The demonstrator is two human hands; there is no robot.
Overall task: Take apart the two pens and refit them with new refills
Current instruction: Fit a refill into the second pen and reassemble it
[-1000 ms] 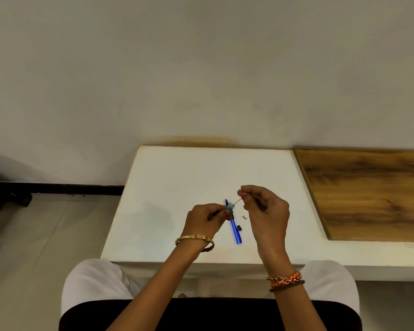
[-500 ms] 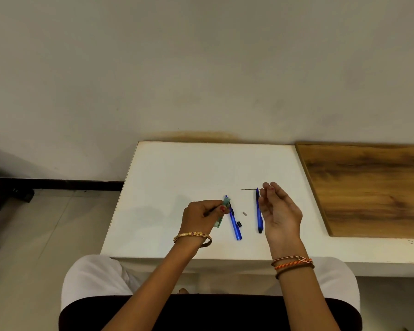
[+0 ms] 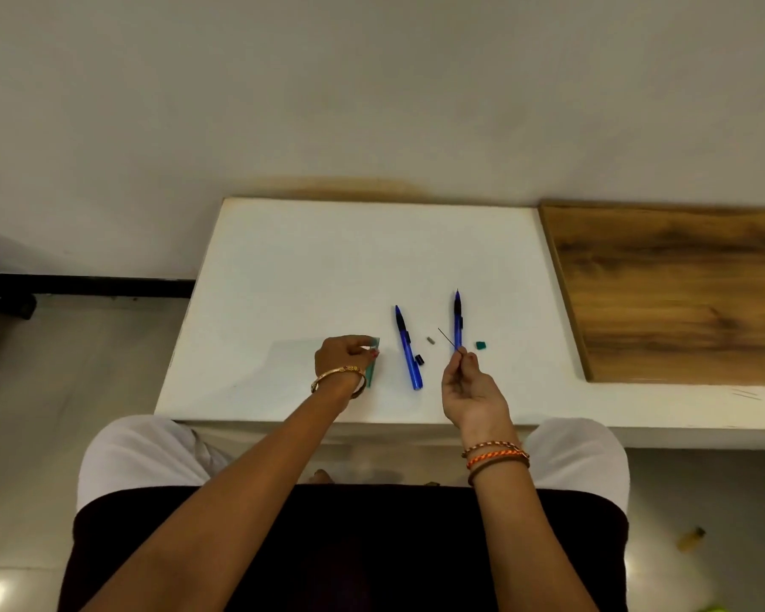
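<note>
On the surface (image 3: 283,258) both pens (image 3: 408,346) (image 3: 458,318) lie whole-looking, small caps loose beside them. Your right hand (image 3: 471,390) pinches a thin refill (image 3: 449,340); left hand (image 3: 343,357) grips the green refill case (image 3: 372,368). My read: early stage, no new refill fitted yet.

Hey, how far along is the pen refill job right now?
Early. Two small caps, black and green, lie loose beside the two blue pens on the white table. Right hand pinches a thin dark refill; left hand holds a green refill case. Refitting and closing remain.
</note>
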